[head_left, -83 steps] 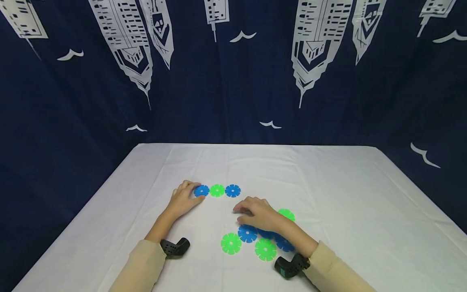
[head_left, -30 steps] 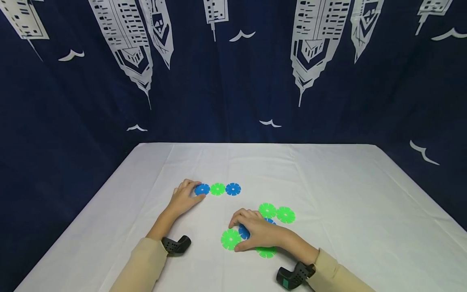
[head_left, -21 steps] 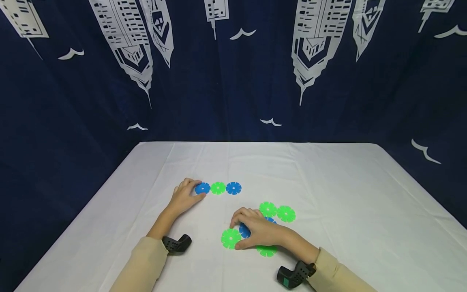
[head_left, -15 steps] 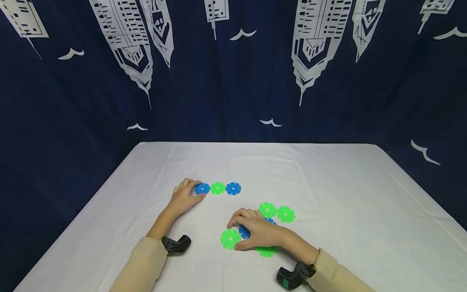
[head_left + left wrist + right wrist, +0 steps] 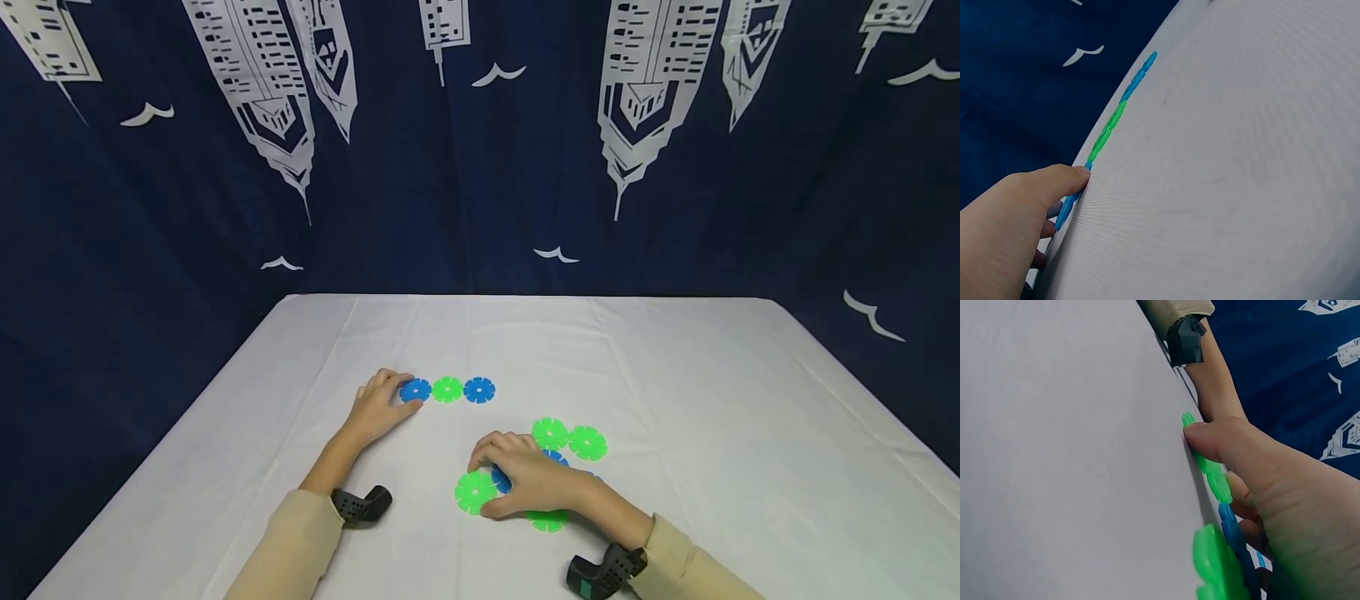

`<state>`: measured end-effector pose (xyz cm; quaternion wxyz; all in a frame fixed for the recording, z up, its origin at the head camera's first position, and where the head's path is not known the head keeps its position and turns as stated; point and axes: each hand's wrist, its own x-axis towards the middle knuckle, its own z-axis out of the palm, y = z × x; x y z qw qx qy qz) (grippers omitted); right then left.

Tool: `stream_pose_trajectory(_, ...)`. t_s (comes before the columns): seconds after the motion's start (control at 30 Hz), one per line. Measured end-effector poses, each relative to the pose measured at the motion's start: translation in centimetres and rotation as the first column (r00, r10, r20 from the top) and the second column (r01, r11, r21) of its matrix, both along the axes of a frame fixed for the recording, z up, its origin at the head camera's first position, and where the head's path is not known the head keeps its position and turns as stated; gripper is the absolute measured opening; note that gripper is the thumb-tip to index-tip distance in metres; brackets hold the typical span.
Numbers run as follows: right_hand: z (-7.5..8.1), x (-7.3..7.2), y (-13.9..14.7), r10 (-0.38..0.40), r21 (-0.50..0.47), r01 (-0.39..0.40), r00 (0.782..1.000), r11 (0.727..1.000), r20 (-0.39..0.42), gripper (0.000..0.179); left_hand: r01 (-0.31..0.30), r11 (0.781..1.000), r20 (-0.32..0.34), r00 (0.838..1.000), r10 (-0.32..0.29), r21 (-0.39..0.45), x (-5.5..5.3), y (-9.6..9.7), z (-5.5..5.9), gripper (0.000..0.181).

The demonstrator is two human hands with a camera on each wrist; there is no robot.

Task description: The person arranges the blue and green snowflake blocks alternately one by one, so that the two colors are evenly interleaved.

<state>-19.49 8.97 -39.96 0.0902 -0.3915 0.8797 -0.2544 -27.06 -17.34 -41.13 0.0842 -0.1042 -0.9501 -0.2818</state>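
Three notched plastic discs form a row: a blue disc (image 5: pixel 416 390), a green disc (image 5: pixel 447 389) and another blue disc (image 5: pixel 479 390). My left hand (image 5: pixel 371 417) pinches the row's left blue disc between thumb and fingers; the left wrist view has the thumb (image 5: pixel 1075 180) on its edge. Lower right, my right hand (image 5: pixel 534 477) arches over loose discs. Its thumb and index finger grip opposite sides of a green disc (image 5: pixel 472 493), which lies flat on the cloth. In the right wrist view, the thumb (image 5: pixel 1204 439) presses that disc's edge.
Around the right hand lie two green discs, one farther left (image 5: pixel 550 432) and one to its right (image 5: pixel 588 443). Partly hidden under the hand are blue discs (image 5: pixel 501 480) and a green disc (image 5: pixel 547 522). White cloth (image 5: pixel 720 400) covers the table; a dark blue curtain (image 5: pixel 465 192) hangs behind.
My right hand has come down toward the front from above the loose discs and taken the leftmost loose green disc. It has barely moved over the last second. My left hand stays put.
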Motion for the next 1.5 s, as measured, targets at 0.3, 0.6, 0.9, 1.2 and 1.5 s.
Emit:
stream_pose_trajectory(0.3, 0.3, 0.0, -0.3, -0.028, -0.036, 0.03, 0.998, 0.999, 0.056, 0.044, 0.004, 1.0, -0.018, 1.0, -0.004, -0.001, 0.1, -0.3, 0.3, 0.054)
stream_pose_trajectory(0.6, 0.1, -0.1, -0.5, -0.037, -0.173, 0.068, 0.983, 0.983, 0.179, 0.043, 0.002, 1.0, -0.013, 1.0, -0.003, -0.009, 0.0, -0.2, 0.3, 0.054)
stream_pose_trajectory(0.9, 0.0, -0.4, -0.3, -0.002, -0.255, 0.06, 0.974, 0.965, 0.224, 0.031, 0.0, 1.0, 0.001, 1.0, 0.0, -0.004, 0.0, 0.0, 0.3, 0.055)
stream_pose_trajectory(1.2, 0.1, -0.6, -0.2, 0.003, -0.334, 0.114, 0.944, 0.936, 0.329, 0.033, 0.002, 1.0, 0.005, 1.0, -0.002, 0.003, 0.1, 0.0, 0.0, 0.055)
stream_pose_trajectory(1.5, 1.0, -1.4, 0.2, -0.128, -0.326, 0.228, 0.945, 0.917, 0.301, 0.04, -0.002, 1.0, 0.001, 1.0, 0.002, -0.004, 0.2, 0.0, 0.1, 0.055)
